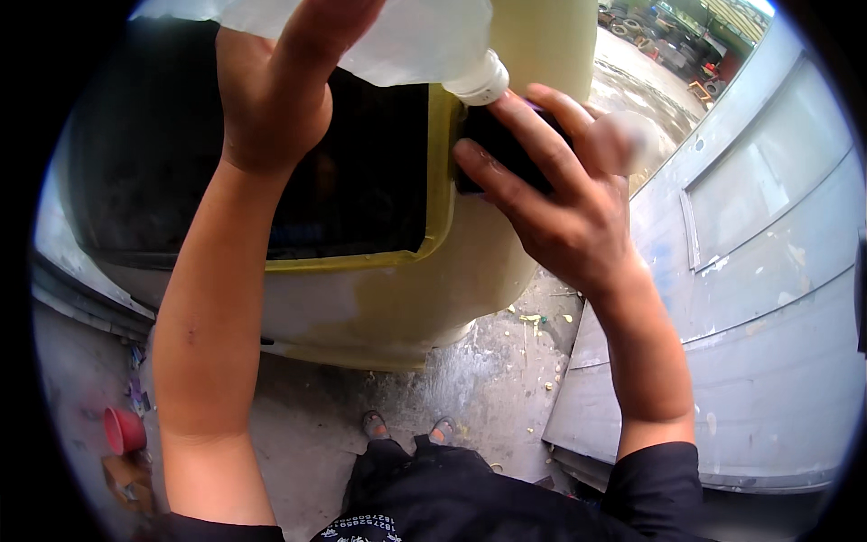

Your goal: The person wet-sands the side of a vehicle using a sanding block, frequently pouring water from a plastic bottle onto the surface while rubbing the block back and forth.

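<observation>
My left hand (275,99) is raised at the upper left, its thumb and palm against a translucent plastic bottle (415,41); its fingers are mostly out of sight behind. The bottle lies tilted, with its white cap (481,81) toward my right hand. My right hand (564,181) has its fingers bent over a black pad with purple edges (510,140), which rests against the pale yellow-green vehicle body (492,235). The bottle's cap is at the pad's upper edge, by my index finger. Yellow masking tape (440,172) borders the dark window (361,181) beside the pad.
Grey metal panels (768,271) rise close on the right. A red bucket (125,431) and a cardboard box (128,481) stand at the lower left. The concrete floor (307,397) has whitish wet streaks and small scraps. Tyres (632,27) are piled in the far yard.
</observation>
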Motion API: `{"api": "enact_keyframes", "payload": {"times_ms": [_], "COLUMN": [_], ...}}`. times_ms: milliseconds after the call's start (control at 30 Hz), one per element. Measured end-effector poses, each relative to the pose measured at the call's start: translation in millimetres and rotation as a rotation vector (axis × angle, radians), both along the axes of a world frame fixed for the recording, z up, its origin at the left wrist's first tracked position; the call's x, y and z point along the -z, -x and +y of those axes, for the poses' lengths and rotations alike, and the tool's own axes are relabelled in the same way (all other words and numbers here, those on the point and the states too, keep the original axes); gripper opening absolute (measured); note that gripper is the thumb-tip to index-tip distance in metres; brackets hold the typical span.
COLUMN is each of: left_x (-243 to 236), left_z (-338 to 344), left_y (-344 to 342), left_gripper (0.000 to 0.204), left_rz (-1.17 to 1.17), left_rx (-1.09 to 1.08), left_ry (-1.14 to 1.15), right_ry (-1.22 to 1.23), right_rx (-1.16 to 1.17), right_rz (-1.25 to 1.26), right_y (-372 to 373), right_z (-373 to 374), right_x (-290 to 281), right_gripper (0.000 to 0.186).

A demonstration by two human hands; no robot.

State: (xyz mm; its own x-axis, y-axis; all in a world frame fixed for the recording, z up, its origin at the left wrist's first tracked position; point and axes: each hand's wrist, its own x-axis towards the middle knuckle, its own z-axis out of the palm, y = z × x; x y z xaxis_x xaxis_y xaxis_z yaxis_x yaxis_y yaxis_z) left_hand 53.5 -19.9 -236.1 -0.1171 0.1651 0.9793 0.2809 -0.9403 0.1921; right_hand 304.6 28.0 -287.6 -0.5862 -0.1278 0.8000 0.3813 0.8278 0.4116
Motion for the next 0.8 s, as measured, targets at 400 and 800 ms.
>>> {"api": "enact_keyframes", "payload": {"times_ms": [400, 800], "left_x": [-2.1, -0.5], "left_z": [-1.9, 1.7], "left_y": [0.8, 0.9], "left_gripper": [0.054, 0.058], "left_rz": [0.071, 0.018], "left_rx": [-0.096, -0.03], "left_ry": [-0.007, -0.017], "right_ry": [0.07, 0.076], "right_rx": [0.047, 0.047], "right_rz": [0.014, -0.073], "right_y": [-4.8, -4.6], "right_z": [-15.0, -17.7], "right_x": [15.0, 15.0], "right_gripper": [0.033, 0.036]}}
